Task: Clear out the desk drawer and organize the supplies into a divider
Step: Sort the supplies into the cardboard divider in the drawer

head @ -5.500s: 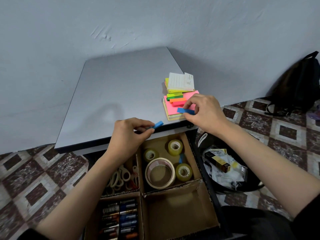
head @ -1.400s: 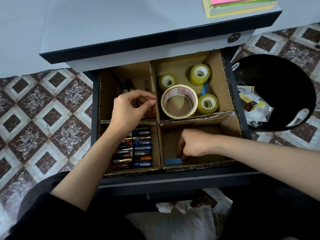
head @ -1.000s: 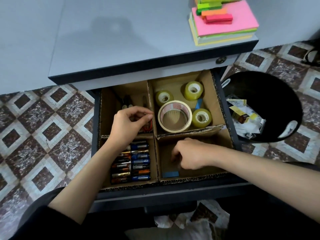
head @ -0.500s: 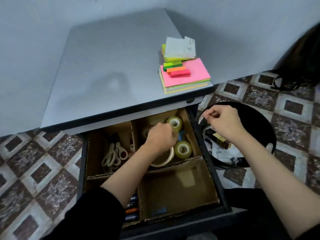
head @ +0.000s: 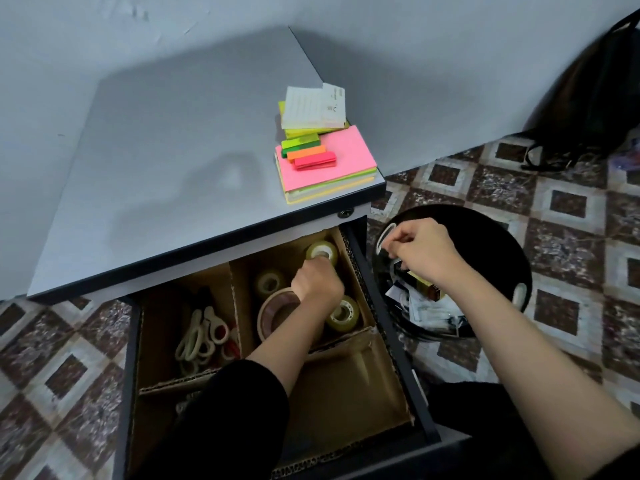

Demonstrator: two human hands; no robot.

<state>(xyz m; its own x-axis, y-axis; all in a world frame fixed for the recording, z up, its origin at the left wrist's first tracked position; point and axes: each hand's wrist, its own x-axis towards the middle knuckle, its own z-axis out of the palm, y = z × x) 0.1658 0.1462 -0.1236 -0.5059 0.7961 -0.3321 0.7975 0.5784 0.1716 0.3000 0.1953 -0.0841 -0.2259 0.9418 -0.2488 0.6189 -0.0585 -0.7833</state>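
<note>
The open drawer (head: pixel 391 344) holds a cardboard divider (head: pixel 238 306) with four compartments. My left hand (head: pixel 317 284) is down in the back right compartment, fingers curled among three small tape rolls (head: pixel 344 315) and a big tape roll (head: pixel 273 311); what it touches is hidden. My right hand (head: pixel 422 251) hovers over the black bin (head: pixel 491 233), fingertips pinched together with nothing visible in them. Scissors (head: pixel 201 336) lie in the back left compartment. Sticky notes (head: pixel 329 161) are stacked on the desk's right front corner. My sleeve covers the front left compartment.
The grey desk top (head: pixel 166 150) stands against the wall. The bin, beside the drawer's right side, holds paper scraps and a small box (head: pixel 424 287). A dark backpack (head: pixel 588 98) leans on the wall at far right. The floor is patterned tile.
My left hand moved from the scissors compartment into the tape compartment. My right hand left the front right compartment and rose over the bin. My view tilted up.
</note>
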